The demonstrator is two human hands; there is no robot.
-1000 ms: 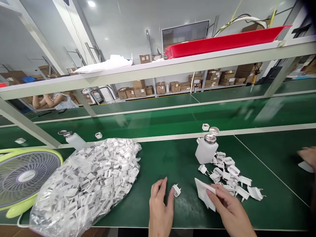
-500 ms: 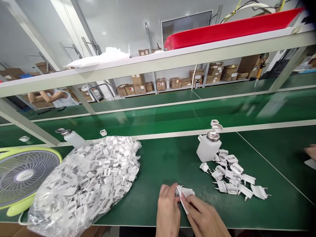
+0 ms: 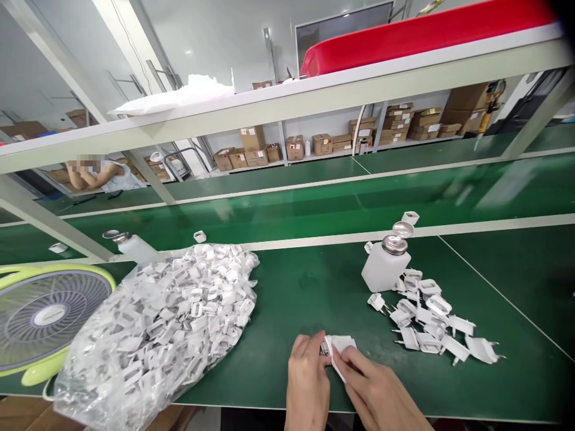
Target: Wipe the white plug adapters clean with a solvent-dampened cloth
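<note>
"Head view: where was the plug point(image 3: 324, 346)?"

"Left of the bottle point(image 3: 384, 270) and nearer the wearer, pinched in the left hand point(image 3: 309, 377); the right hand point(image 3: 376, 382) gripped a white cloth point(image 3: 344, 343) against the plug."

"What helped?"

"Probably a steady left hold and light, even pressure."

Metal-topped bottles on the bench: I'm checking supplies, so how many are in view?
2: the left bottle, partly hidden behind the bag, and the right bottle, beside the loose plugs. Others may be hidden.
</note>
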